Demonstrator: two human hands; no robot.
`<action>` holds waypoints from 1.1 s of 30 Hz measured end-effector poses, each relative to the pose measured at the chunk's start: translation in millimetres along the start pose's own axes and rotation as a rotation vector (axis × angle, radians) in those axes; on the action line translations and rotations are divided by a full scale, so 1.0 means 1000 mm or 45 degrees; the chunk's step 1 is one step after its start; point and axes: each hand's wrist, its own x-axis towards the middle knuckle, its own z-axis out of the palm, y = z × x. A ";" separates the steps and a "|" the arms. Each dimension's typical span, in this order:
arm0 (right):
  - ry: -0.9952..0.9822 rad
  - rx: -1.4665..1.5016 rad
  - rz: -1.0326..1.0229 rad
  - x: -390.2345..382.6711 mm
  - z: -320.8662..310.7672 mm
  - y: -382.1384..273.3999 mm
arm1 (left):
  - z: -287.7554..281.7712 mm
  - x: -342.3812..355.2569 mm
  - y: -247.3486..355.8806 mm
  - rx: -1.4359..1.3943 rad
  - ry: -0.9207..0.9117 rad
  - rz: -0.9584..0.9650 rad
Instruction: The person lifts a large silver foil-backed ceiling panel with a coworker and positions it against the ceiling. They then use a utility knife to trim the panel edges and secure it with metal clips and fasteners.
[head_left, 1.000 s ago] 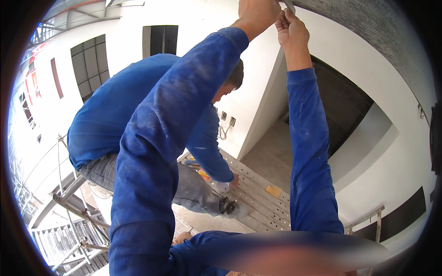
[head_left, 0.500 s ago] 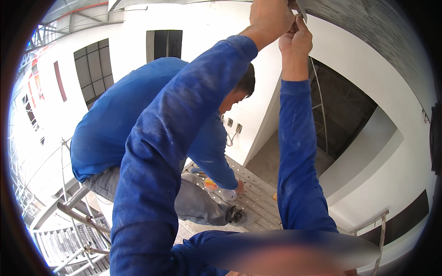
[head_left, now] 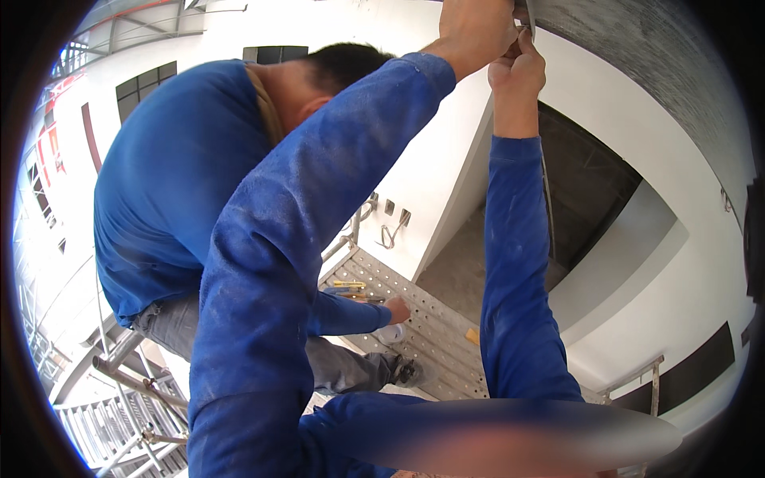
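Both my hands are raised at the top edge, against a thin grey metal piece (head_left: 527,16) by the grey overhead surface (head_left: 629,64). My left hand (head_left: 476,30) is closed at the piece, its fingertips mostly hidden. My right hand (head_left: 516,76) is just below it, thumb and fingers pinched on the piece's lower part. Below my arms a co-worker in a blue top (head_left: 171,183) bends over a perforated metal platform (head_left: 442,354); their hand (head_left: 396,309) is low, near a white container (head_left: 390,334) and some tools (head_left: 347,288).
Scaffold tubes (head_left: 119,370) stand at the lower left, a metal frame (head_left: 637,374) at the lower right. A white wall (head_left: 398,143) has small boxes with cables (head_left: 394,227); right of it is a dark opening (head_left: 586,183). A yellow piece (head_left: 472,334) lies on the platform.
My hands have shifted slightly right, staying on the metal piece. The co-worker has bent further, their head now higher in the picture and turned away, their hand moved slightly up.
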 end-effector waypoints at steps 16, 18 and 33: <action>0.260 -0.215 0.062 -0.008 -0.006 -0.022 | 0.011 -0.004 0.014 -0.235 0.124 -0.234; 0.170 -0.207 0.114 0.000 -0.007 -0.027 | 0.017 -0.005 0.010 -0.374 0.157 -0.218; -0.120 -0.305 0.454 0.048 -0.010 -0.048 | 0.103 0.030 -0.066 -2.092 -0.007 -0.924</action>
